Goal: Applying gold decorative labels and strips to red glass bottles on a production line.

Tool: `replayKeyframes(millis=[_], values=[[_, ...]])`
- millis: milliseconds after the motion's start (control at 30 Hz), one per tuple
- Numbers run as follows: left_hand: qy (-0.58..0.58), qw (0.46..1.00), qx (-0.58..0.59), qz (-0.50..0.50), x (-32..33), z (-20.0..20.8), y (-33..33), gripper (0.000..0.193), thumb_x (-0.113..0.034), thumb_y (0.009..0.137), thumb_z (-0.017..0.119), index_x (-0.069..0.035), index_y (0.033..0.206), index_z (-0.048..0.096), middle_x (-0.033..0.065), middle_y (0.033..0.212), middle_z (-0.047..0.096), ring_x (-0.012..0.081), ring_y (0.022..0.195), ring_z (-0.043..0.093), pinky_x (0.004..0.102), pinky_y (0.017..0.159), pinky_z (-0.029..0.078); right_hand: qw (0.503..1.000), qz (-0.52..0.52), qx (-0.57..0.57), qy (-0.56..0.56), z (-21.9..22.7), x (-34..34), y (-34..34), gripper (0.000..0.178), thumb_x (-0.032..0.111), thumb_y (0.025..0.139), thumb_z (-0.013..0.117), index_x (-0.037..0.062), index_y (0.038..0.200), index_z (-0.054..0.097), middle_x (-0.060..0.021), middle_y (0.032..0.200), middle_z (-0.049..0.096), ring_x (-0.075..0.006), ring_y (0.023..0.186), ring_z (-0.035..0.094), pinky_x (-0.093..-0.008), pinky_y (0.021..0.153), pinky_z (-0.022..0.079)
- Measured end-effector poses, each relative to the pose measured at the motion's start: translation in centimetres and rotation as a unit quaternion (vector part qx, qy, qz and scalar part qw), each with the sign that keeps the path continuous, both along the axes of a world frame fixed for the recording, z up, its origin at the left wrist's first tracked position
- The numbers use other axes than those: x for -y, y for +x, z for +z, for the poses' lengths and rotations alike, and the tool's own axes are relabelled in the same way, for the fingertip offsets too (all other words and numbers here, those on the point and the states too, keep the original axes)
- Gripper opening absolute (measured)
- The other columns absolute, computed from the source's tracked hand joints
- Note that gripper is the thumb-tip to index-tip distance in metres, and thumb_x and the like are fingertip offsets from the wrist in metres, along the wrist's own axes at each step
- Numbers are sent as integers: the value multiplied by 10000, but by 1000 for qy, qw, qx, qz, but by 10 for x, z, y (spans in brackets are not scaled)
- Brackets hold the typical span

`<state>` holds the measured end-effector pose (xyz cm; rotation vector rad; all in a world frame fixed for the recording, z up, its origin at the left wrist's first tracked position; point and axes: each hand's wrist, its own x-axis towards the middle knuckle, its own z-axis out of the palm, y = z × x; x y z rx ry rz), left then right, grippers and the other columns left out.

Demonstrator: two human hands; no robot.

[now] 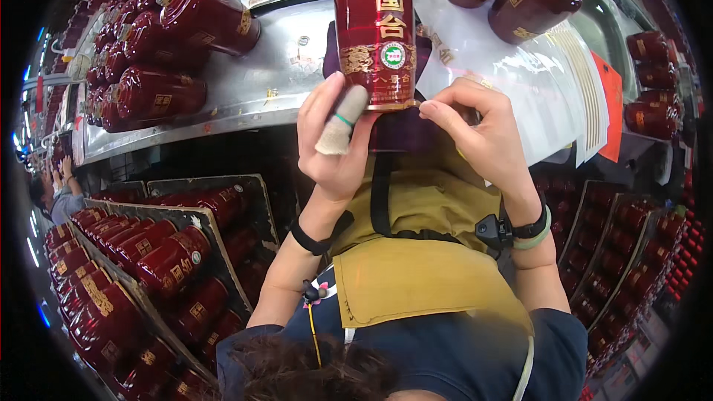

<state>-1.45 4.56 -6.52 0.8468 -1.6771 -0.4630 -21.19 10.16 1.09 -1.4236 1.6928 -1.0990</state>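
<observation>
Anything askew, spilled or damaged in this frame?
Small stray scraps lie on the metal tabletop, left of the red bottle; they look odd, apart from the white sheets. No spill is visible.

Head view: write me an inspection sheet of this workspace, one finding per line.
Surface: metal bench, shiny, with small stickers on it.
Items in hand: red bottle with gold decoration and a round green-and-white label, over a dark purple cloth.
Clutter: white sheets and an orange-red sheet right of the bottle; other bottles standing at the bench's left and upper right.
Hands: left hand holds the bottle near its base, one finger covered; right hand has its fingertips by the base edge, grip unclear.
Cables: nothing seen.
Surroundings: rows of red bottles below the bench on both sides; another person far left.
</observation>
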Motion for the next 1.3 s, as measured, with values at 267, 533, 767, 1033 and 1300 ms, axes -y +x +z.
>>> replayKeyframes(millis=[267, 533, 767, 1033, 1300], values=[[80, 995, -51, -27, 4, 12, 1, 515, 51, 746, 850, 40, 1243, 714, 155, 1203, 750, 293, 1151, 700, 379, 1011, 530, 999, -30, 32, 23, -4, -8, -4, 162, 136, 885, 806, -13, 857, 749, -22, 708, 639, -91, 654, 501, -269, 615, 407], [105, 993, 54, 1, 10, 12, 7, 597, -18, 701, 876, 34, 1268, 696, 145, 1226, 741, 322, 1090, 674, 404, 1009, 497, 996, -36, 81, 14, 3, -18, -2, 154, 108, 925, 766, -23, 859, 720, 31, 721, 591, -51, 663, 469, -239, 609, 366], [210, 975, -19, -74, 4, 29, 4, 883, -193, 695, 962, 73, 1425, 542, 209, 1332, 661, 278, 1217, 638, 397, 1073, 468, 997, -35, 69, -7, 4, -20, -4, 149, 111, 931, 771, -7, 856, 718, 31, 735, 582, -49, 657, 443, -239, 598, 333], [292, 951, -65, -78, 0, 37, -10, 807, -150, 824, 870, 112, 1467, 458, 214, 1358, 624, 229, 1249, 608, 367, 1101, 452, 996, -38, 82, -8, 5, -19, 0, 141, 109, 928, 776, -3, 858, 726, 37, 732, 581, -51, 654, 431, -239, 600, 327], [314, 938, -92, -114, 1, 36, -4, 795, -133, 867, 826, 126, 1497, 416, 227, 1424, 578, 241, 1316, 565, 378, 1142, 417, 995, -39, 85, -18, 4, -17, 2, 129, 100, 907, 789, 2, 848, 730, 44, 709, 550, -52, 651, 403, -243, 593, 314]])
